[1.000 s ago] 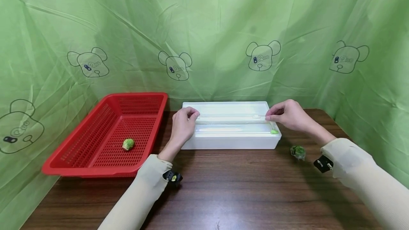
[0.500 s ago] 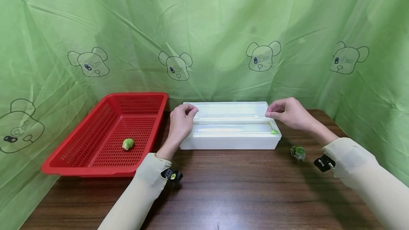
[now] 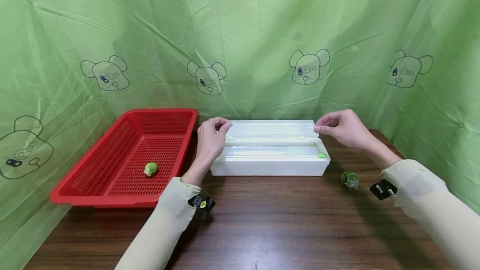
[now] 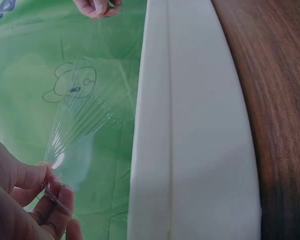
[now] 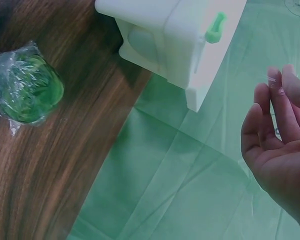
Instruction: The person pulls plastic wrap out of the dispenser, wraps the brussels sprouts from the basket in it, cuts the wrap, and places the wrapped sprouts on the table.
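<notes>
A sheet of clear cling film [image 4: 80,125] stretches between my two hands, creased into folds near the left one. My left hand [image 3: 211,138] pinches one corner of it above the left end of a long white cling film dispenser box [image 3: 268,168]. Past the box's right end, my right hand [image 3: 346,130] pinches the other corner between thumb and fingertip. The dispenser's lid [image 3: 271,128] is raised at the back, and a film roll [image 3: 275,151] shows inside. On its front right edge sits a green slide cutter [image 3: 322,155].
A red perforated basket [image 3: 123,200] stands at the left, with a Brussels sprout [image 3: 151,169] in it. A green vegetable wrapped in film [image 5: 27,87] lies on the brown wooden table [image 3: 277,220] to the right. Green cloth [image 3: 255,20] hangs behind.
Both hands have risen slightly and moved a little farther apart, still pinching the film. The dispenser's left end has shifted slightly leftward. The sprout and the wrapped vegetable stay put.
</notes>
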A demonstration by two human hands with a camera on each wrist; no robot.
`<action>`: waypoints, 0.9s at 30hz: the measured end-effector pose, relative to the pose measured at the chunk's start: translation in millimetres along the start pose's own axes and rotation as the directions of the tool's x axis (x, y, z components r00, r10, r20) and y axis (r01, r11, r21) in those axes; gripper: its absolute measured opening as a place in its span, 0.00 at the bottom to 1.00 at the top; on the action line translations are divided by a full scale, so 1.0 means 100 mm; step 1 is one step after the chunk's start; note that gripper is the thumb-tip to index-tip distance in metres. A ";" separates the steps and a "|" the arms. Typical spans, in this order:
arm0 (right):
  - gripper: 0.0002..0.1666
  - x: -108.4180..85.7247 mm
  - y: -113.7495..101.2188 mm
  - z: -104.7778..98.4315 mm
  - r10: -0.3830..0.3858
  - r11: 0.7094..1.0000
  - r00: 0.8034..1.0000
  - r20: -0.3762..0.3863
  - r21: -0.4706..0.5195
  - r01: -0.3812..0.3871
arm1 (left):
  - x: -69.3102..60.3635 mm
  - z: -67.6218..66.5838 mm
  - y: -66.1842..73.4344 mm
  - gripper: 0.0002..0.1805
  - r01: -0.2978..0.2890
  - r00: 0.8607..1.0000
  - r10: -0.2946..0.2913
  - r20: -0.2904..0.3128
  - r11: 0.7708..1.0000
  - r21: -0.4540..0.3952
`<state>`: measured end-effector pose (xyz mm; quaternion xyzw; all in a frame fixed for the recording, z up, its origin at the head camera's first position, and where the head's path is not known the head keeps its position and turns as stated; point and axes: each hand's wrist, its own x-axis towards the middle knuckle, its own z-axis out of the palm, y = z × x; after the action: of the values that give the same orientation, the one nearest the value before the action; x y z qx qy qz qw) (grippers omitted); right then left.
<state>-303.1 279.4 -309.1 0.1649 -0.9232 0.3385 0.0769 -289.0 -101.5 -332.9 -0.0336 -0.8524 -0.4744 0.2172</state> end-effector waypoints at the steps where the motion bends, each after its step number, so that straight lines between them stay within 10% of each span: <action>1: 0.13 0.00 0.00 -0.01 -0.001 1.000 1.000 -0.005 0.001 0.001 | 0.00 -0.01 0.01 0.07 -0.004 1.000 0.004 -0.004 1.000 -0.003; 27: 0.15 0.00 -0.23 -0.25 0.024 0.995 0.997 -0.079 0.097 -0.016 | 0.11 -0.22 0.28 0.08 -0.026 1.000 0.026 0.012 0.997 -0.069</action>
<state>-294.5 279.2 -276.0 0.1455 -0.9035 0.3899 0.1026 -284.1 -106.1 -295.6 -0.0551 -0.8365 -0.5004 0.2166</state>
